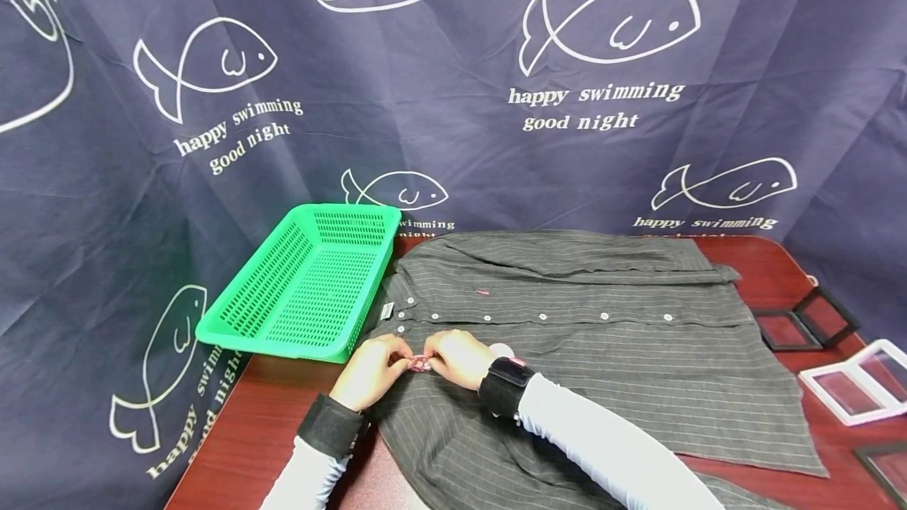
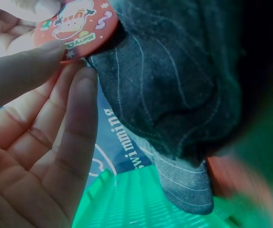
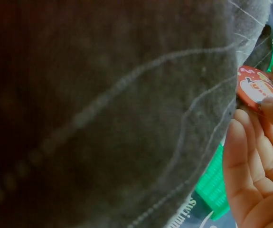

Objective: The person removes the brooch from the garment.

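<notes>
Both hands meet over the dark grey striped button-up shirt (image 1: 567, 352), near its collar end. Between them is a round red badge (image 2: 86, 28) printed with a white cartoon figure and lettering. My left hand (image 1: 373, 372) pinches one side of the badge between thumb and fingers. From the opposite side, my right hand (image 1: 460, 358) pinches it too, thumb on the printed face. Striped cloth bunches right beside the badge in both wrist views; the back of the badge is hidden. A pale round object (image 1: 501, 350) lies on the shirt, partly behind the right wrist.
Left of the shirt, a green plastic basket (image 1: 354, 337) stands on the red-brown table (image 1: 283, 415). At the right lie a black hinged frame (image 1: 815, 321), a white hinged frame (image 1: 860, 380) and another dark frame (image 1: 886, 467). A dark blue printed curtain (image 1: 453, 101) hangs behind.
</notes>
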Tool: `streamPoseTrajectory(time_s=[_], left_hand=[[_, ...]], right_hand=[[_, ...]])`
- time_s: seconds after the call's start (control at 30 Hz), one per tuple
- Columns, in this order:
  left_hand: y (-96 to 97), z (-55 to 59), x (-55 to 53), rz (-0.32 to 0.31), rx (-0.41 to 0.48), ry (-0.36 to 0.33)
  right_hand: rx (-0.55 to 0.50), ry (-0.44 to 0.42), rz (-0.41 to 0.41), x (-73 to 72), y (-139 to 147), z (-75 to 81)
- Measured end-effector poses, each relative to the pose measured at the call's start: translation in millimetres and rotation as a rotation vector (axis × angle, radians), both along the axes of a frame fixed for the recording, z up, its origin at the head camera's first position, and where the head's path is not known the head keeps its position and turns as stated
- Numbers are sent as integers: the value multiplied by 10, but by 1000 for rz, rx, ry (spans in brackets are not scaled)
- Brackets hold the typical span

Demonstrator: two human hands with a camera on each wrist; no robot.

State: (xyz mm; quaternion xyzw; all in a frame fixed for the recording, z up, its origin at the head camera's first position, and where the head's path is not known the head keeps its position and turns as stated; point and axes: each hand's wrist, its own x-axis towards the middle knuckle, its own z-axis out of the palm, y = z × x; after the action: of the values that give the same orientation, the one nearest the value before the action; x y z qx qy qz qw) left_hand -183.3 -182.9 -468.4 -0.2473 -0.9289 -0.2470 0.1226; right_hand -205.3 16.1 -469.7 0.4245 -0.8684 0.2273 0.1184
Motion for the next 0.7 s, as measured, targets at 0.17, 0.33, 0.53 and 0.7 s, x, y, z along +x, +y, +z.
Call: streamPoseTrajectory(time_s=[0.17, 0.33, 0.53, 0.7], left_hand=[[16, 11, 1, 17, -2, -11], [27, 0, -5, 35, -20, 0], [34, -32, -7, 33, -47, -3], [34, -82, -16, 4, -84, -9]], right_hand=[[-16, -33, -12, 0, 7, 20], [-18, -73, -28, -8, 9, 31], [-23, -111, -41, -31, 8, 16], [-31, -179, -58, -38, 1, 30]])
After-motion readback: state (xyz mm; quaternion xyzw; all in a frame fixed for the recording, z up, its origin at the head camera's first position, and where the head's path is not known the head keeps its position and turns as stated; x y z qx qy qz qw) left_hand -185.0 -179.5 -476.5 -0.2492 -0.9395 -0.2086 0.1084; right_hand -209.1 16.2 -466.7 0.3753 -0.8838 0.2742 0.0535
